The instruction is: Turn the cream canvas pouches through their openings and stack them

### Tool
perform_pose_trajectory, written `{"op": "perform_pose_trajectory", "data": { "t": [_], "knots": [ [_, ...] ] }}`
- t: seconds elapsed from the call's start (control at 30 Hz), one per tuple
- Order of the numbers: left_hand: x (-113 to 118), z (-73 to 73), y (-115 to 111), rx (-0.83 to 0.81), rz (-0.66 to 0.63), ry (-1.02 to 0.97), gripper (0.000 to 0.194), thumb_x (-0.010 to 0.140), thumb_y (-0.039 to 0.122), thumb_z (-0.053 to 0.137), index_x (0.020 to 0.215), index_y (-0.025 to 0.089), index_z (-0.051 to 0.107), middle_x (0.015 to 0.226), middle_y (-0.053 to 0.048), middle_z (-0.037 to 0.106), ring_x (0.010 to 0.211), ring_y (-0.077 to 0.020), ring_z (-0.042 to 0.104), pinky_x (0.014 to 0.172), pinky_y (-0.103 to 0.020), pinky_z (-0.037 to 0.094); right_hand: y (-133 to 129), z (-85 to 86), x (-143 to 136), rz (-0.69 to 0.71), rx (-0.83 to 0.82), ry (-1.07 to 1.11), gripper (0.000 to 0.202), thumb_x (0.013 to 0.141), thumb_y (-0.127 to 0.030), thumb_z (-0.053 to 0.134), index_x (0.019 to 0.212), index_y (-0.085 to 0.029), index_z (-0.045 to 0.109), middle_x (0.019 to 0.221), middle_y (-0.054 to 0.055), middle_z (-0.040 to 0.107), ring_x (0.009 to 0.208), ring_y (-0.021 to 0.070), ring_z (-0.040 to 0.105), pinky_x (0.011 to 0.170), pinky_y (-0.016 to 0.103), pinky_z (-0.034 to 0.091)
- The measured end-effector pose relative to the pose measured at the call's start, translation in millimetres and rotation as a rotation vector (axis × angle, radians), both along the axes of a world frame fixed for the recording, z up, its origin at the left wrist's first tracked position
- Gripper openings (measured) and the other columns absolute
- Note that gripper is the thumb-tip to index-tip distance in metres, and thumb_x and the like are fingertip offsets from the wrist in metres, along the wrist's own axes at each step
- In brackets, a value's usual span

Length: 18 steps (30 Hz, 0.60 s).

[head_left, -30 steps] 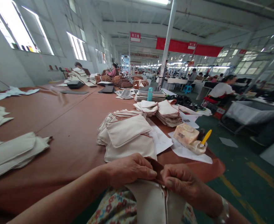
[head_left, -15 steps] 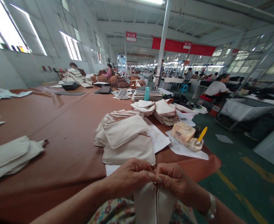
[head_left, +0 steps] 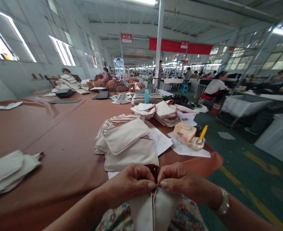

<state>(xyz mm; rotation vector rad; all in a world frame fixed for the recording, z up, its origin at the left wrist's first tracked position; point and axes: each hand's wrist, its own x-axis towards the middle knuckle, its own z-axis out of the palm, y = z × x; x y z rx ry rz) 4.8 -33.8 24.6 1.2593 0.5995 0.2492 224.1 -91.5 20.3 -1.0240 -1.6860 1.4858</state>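
The thumb and curled fingers of the left hand (head_left: 134,181) are pinching the upper edge of a cream piece (head_left: 142,211) with brown trim, leaving hardly any gap. Almost tip to tip with them, the right hand (head_left: 183,181) is gripping the same edge just as tightly. The piece is hanging below both hands, in front of floral cloth (head_left: 116,218), its dark-edged join running downward between them. A silvery bracelet (head_left: 224,201) is circling the right wrist.

Just beyond the knuckles, a heap of cream panels (head_left: 132,155) is lying on the brown-covered table (head_left: 69,138), with white paper (head_left: 162,141) showing from beneath. To its right, a stained container (head_left: 184,132) is sitting beside a yellow-handled brush (head_left: 203,133). Another cream stack (head_left: 5,173) is resting at the left, and a teal bottle (head_left: 146,96) is standing farther back.

Past the table corner, the green floor (head_left: 230,154) is stretching towards a pale bin (head_left: 244,105), and a person in a white top (head_left: 215,87) is sitting nearby. Overhead, a red banner (head_left: 196,48) is hanging behind a pale post (head_left: 159,41), while windows (head_left: 62,49) are glaring along the left wall.
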Motion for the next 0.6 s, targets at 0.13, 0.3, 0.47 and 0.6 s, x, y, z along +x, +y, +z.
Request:
{"op": "perform_pose_trajectory", "data": {
  "t": [0.13,0.3,0.47,0.6],
  "knots": [
    [7,-0.3,-12,-0.039,0.077,-0.142,0.039,0.07,0.046,0.08,0.075,0.013,0.06,0.063,0.001,0.052,0.051,-0.0075,0.039,0.047,-0.019,0.026,1,-10.8,-6,0.031,0.008,0.14,0.03,0.088,-0.042,0.063,0.079,-0.014,0.057,0.067,-0.003,0.045,0.058,0.0089,0.032,0.052,0.023,0.023],
    [11,-0.8,-18,0.134,0.139,-0.249,0.034,0.078,0.043,0.076,0.077,0.012,0.061,0.067,0.001,0.05,0.057,-0.0074,0.036,0.051,-0.019,0.026,-1,1.2,5,-0.01,0.149,0.087,0.024,0.089,-0.037,0.063,0.082,-0.014,0.062,0.075,0.0,0.052,0.067,0.0122,0.041,0.059,0.025,0.03],
    [4,-0.1,-14,0.174,0.042,-0.189,0.038,0.082,0.047,0.071,0.081,0.011,0.059,0.067,0.002,0.045,0.056,-0.0077,0.032,0.05,-0.021,0.022,-13,21.8,12,-0.037,0.174,0.0,0.018,0.092,-0.032,0.06,0.093,-0.016,0.067,0.087,0.003,0.06,0.079,0.0153,0.049,0.068,0.026,0.036],
    [-1,0.3,-15,0.132,0.016,-0.184,0.036,0.083,0.046,0.07,0.083,0.012,0.059,0.069,0.0,0.047,0.057,-0.0081,0.035,0.05,-0.021,0.024,-13,13.5,8,-0.181,0.141,0.048,0.027,0.096,-0.04,0.053,0.099,-0.016,0.067,0.083,0.003,0.06,0.075,0.0155,0.053,0.067,0.026,0.041]
  ]
}}
